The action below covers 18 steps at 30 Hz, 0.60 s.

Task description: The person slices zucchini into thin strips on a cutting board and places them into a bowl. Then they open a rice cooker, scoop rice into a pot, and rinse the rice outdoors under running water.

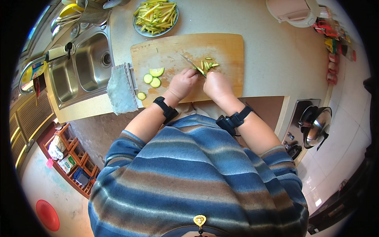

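Observation:
My right hand (218, 84) grips a kitchen knife (188, 60), its blade slanting up and left across the wooden cutting board (189, 44). The knife's handle is hidden in my fist. Beside the blade, my left hand (184, 81) has its fingers bent down close to the cut pieces; whether it pinches one is hidden. Several short zucchini strips (209, 65) lie just right of the knife. On the board's left part rest zucchini slices (155, 82), some overlapping. One more slice (141, 95) sits apart near the board's lower left edge.
Beyond the board stands a plate heaped with zucchini strips (155, 16). A light blue cloth (122, 89) hangs over the counter edge, next to a double steel sink (91, 62). A pale lidded appliance (293, 11) is at the back right. A lidded pan (318, 127) sits on the stove.

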Tool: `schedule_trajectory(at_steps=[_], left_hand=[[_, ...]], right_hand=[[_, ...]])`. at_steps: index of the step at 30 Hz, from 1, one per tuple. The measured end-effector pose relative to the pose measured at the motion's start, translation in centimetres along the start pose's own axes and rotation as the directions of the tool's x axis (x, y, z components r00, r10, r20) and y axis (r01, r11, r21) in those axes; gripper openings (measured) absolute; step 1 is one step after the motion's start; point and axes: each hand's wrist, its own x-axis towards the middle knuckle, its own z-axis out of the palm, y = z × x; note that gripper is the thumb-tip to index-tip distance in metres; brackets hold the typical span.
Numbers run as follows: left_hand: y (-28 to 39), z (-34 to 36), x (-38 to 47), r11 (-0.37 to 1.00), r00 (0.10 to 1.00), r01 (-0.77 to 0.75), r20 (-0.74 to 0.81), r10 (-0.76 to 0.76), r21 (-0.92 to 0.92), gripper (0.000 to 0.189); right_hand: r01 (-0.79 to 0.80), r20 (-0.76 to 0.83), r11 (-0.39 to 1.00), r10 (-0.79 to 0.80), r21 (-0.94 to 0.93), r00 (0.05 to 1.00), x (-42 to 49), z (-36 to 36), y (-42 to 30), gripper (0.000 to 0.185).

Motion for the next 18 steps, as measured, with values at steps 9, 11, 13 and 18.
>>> schedule_trajectory(at_steps=[9,11,13,18], left_hand=[[0.2,0.1,-0.2,0.999,0.999,0.037,0.039,-0.037,0.001,0.017],[0.1,0.1,-0.2,1.0,1.0,0.019,0.01,-0.019,-0.006,0.017],[0.0,0.1,-0.2,1.0,1.0,0.01,-0.012,-0.011,-0.018,0.017],[-0.1,0.1,-0.4,0.999,1.0,0.021,-0.017,-0.021,-0.04,0.019]], right_hand=[[0.009,-0.079,0.998,-0.004,0.064,0.997,0.4,1.0,0.0,0.019],[0.018,-0.057,0.999,-0.016,0.049,0.998,-0.2,0.0,-0.3,0.019],[0.033,-0.021,0.999,-0.032,0.022,0.999,-0.5,-0.9,-0.5,0.019],[-0.042,0.061,0.999,0.043,-0.002,0.997,-0.5,-1.3,-1.0,0.019]])
